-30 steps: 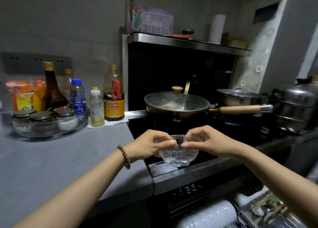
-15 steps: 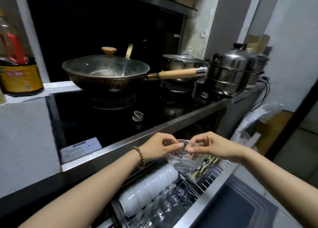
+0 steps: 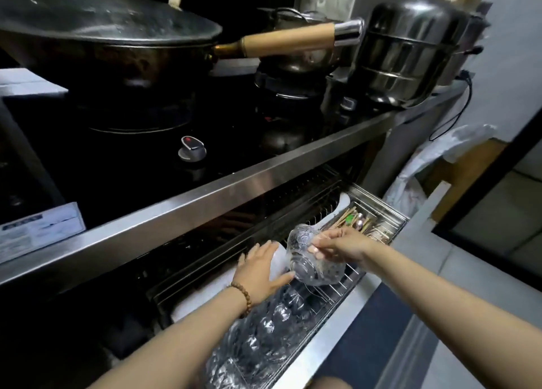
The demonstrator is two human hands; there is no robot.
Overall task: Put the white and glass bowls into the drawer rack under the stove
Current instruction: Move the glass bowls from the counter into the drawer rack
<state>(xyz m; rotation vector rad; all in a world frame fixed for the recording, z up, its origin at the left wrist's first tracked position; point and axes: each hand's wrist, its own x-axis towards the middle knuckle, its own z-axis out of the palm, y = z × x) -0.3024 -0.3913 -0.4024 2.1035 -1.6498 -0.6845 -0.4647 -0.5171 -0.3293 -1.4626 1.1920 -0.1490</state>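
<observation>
Right hand tilts patterned glass bowl over wire drawer rack.

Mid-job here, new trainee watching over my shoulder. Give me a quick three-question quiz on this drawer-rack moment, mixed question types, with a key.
1. True or false: the right hand holds the glass bowl over the drawer rack.
2. The left hand rests on: A) the wok handle; B) the row of white bowls; C) the stove knob.
3. Fill in: the racked glass bowls stand in the row nearer the drawer's ____ edge.

Key: 1 true; 2 B; 3 front.
</observation>
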